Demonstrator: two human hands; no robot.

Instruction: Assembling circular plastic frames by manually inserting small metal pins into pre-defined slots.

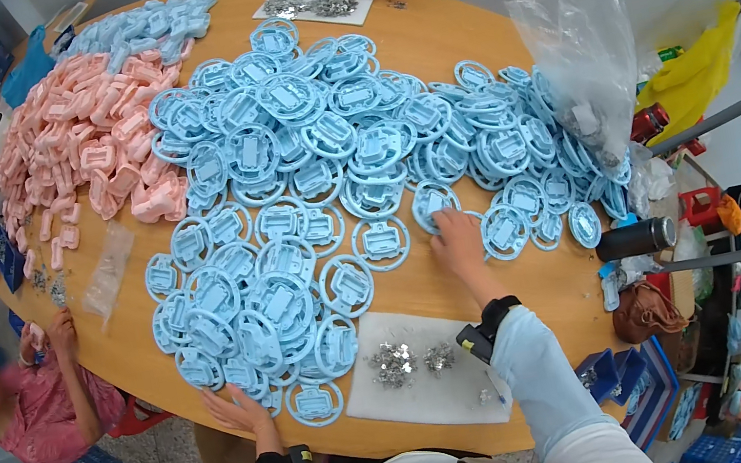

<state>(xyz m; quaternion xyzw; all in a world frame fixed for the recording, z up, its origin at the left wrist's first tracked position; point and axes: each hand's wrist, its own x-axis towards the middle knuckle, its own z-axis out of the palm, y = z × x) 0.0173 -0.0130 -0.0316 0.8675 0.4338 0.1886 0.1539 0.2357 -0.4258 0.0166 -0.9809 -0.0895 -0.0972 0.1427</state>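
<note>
A large heap of round light-blue plastic parts (311,177), each with a rectangular frame in its middle, spreads over the wooden table. My right hand (459,241) reaches forward with its fingers on the near rim of one round blue plastic part (432,203) at the heap's front edge. Beside the nearer pile of the same parts (253,322), my left hand (240,411) rests at the table's edge, fingers stretched and apart, holding nothing. Between my arms lies a pale board (420,399) with small piles of shiny metal pieces (394,364).
Pink plastic parts (81,134) are heaped at the left, with more blue ones (146,28) behind. Two other people sit at the far side and left. A clear plastic bag (584,65) and a black flask (636,238) stand at the right edge.
</note>
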